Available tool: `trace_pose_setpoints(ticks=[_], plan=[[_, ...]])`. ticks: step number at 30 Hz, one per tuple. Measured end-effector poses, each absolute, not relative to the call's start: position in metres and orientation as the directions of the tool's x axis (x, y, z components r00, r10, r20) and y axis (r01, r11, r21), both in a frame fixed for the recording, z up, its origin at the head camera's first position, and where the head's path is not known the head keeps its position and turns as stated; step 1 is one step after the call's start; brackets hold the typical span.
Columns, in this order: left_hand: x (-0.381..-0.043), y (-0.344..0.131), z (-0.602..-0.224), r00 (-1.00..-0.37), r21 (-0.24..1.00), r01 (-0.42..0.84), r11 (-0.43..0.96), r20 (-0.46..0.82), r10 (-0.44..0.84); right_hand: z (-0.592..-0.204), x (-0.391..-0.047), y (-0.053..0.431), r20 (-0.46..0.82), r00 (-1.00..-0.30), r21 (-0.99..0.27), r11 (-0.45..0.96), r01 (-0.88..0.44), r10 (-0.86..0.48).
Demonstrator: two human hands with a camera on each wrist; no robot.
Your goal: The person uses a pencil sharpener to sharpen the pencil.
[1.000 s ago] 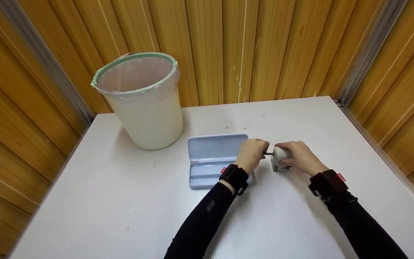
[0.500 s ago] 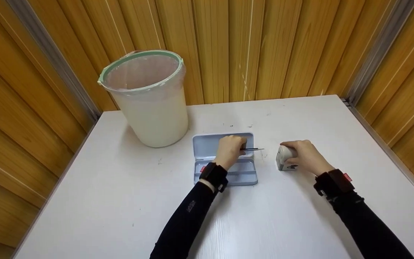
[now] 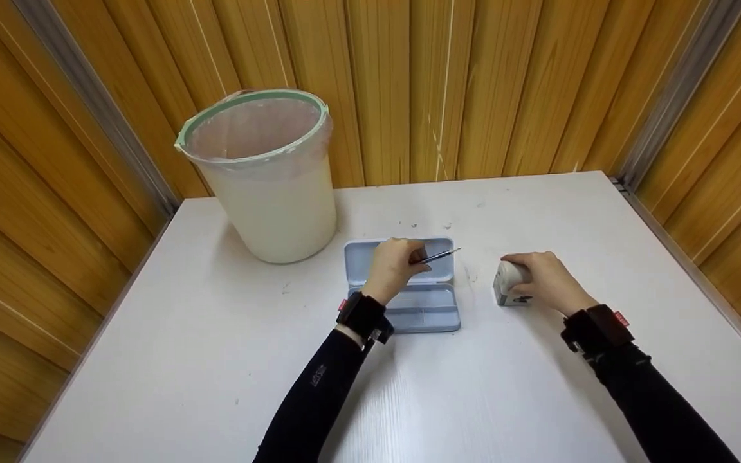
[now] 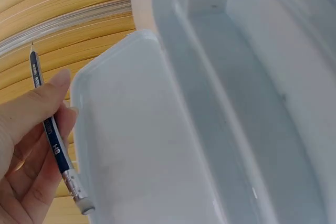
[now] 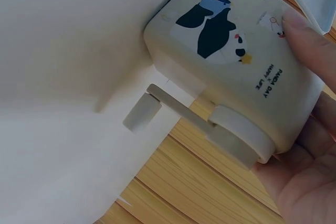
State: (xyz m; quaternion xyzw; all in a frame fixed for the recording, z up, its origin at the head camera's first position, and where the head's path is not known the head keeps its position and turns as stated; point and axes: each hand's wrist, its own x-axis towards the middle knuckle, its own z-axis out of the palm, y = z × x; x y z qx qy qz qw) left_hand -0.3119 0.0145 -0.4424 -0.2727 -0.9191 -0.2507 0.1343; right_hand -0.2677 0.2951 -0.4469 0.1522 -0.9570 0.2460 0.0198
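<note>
My left hand [image 3: 398,263] pinches a dark blue HB pencil [image 4: 54,137] between thumb and fingers, its sharpened tip pointing away and its eraser end near the palm. Hand and pencil are over the raised lid of an open pale blue pencil case [image 3: 419,297]. With my right hand [image 3: 547,278] I grip a cream hand-crank pencil sharpener [image 5: 231,51] that stands on the table, thumb on one side and fingers on the other. A panda picture and its crank handle [image 5: 181,111] show in the right wrist view.
A tall whitish bin [image 3: 274,206] with a green rim and a clear bag liner stands at the back left of the white table [image 3: 216,360]. Yellow wood-patterned panels [image 3: 383,96] close in the back and sides. Small dark specks lie behind the case.
My left hand has drawn the pencil out of the sharpener and moved left over the case, the pencil tip now angled upward. The right hand still holds the sharpener in place.
</note>
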Motion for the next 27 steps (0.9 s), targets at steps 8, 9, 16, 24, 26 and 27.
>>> trace_pose_setpoints(ticks=[8,9,16,24,26,27], plan=[[-0.313,-0.003,-0.438,-0.826,0.404,0.555,0.727,0.371,0.424,-0.446,-0.267,0.297,0.110,-0.952,-0.475,0.827,-0.302,-0.284],[-0.314,-0.006,-0.438,-0.826,0.390,0.554,0.736,0.366,0.428,-0.446,-0.267,0.297,0.110,-0.952,-0.474,0.827,-0.302,-0.285],[-0.321,-0.025,-0.439,-0.824,0.321,0.564,0.761,0.275,0.495,-0.447,-0.267,0.298,0.106,-0.952,-0.471,0.829,-0.302,-0.287],[-0.321,-0.037,-0.451,-0.800,0.290,0.598,0.747,0.176,0.573,-0.448,-0.267,0.299,0.099,-0.953,-0.474,0.829,-0.297,-0.285],[-0.320,-0.040,-0.454,-0.794,0.280,0.605,0.745,0.151,0.588,-0.448,-0.267,0.298,0.099,-0.953,-0.471,0.831,-0.297,-0.285],[-0.320,-0.041,-0.456,-0.792,0.277,0.607,0.745,0.135,0.595,-0.448,-0.267,0.298,0.099,-0.953,-0.471,0.830,-0.298,-0.285]])
